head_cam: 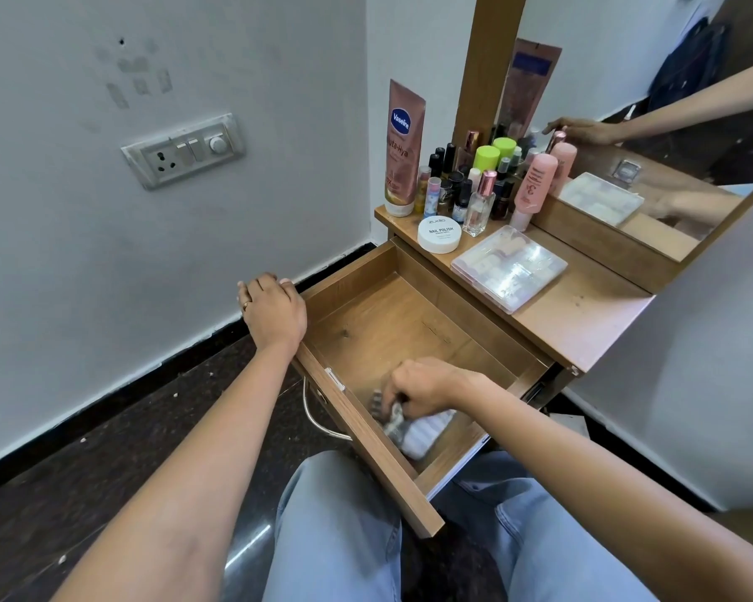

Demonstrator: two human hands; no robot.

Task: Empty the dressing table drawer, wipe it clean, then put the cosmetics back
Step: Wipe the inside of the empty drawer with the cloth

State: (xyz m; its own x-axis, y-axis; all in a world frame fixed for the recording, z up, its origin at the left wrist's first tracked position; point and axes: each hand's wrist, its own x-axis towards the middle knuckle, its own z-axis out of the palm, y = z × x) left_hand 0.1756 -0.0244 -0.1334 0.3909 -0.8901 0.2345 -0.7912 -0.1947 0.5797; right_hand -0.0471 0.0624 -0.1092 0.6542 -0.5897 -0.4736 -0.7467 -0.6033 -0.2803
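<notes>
The wooden drawer point(392, 323) is pulled out over my lap, and its floor holds nothing but a cloth. My right hand point(422, 386) grips a white and grey cloth point(414, 430) pressed against the drawer floor near the front wall. My left hand point(272, 310) rests on the drawer's far left corner, fingers curled over the edge. On the table top stand the cosmetics: a Vaseline tube point(403, 149), a white nail polish remover jar point(439, 234), a clear plastic case point(508, 267), a pink bottle point(533, 186) and several small bottles point(466, 184).
A mirror point(653, 123) stands behind the table top point(583, 315) and reflects an arm. A switch and socket panel point(183, 149) is on the left wall. A metal drawer handle point(318, 419) curves below the drawer front. My jeans-clad knees point(335, 527) sit under the drawer.
</notes>
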